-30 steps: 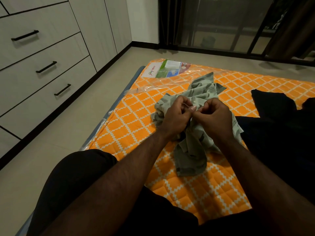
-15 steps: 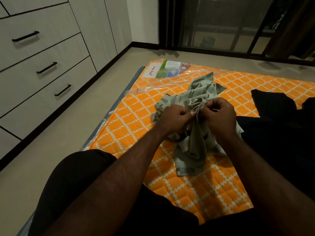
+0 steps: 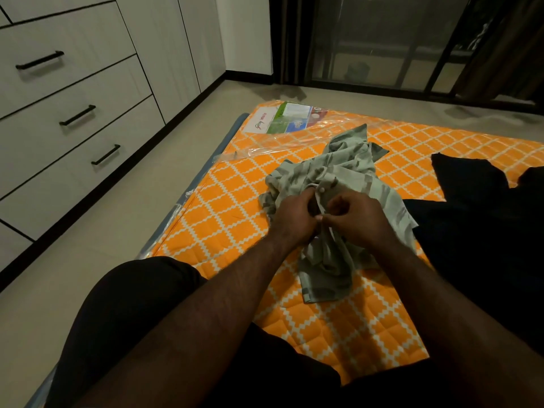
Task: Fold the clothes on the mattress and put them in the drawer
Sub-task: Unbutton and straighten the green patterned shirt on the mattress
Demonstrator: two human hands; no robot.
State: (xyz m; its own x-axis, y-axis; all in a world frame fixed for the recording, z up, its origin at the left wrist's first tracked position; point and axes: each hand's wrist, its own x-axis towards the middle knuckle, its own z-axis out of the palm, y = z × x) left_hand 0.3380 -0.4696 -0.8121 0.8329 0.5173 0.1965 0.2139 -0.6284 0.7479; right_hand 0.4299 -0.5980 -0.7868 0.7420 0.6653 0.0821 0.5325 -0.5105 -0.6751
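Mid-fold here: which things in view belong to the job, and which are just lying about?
Job: grey-green shirt, pinched by left hand and right hand; black clothes; mattress; drawers.
Lying about: printed label; plastic wrap; glass door.

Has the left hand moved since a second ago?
Yes. The left hand has shifted slightly toward the person, down the grey-green patterned shirt, judged against the orange diamond-quilted mattress.

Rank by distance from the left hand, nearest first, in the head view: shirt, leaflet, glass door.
1. Shirt: pinched by the left hand, on the mattress.
2. Leaflet: far left corner of the mattress.
3. Glass door: beyond the mattress, farthest back.
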